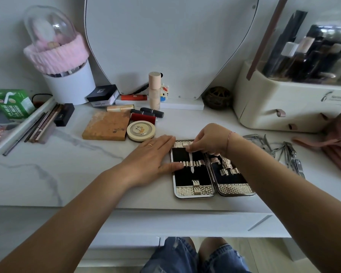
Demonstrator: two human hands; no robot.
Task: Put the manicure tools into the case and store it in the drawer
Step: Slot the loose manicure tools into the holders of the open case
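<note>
I'm loading the open case (193, 186) on the bench (83, 174): left hand (152, 154) flat, steadying it, right hand (207, 140) pinching a slim tool (191, 164) under its strap. Next I'd fetch the loose tools (283, 152) right of the case.

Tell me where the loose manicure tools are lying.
In the head view, the loose tools lie at the right, between the open case and a pink cloth, before the cream organiser.
</note>
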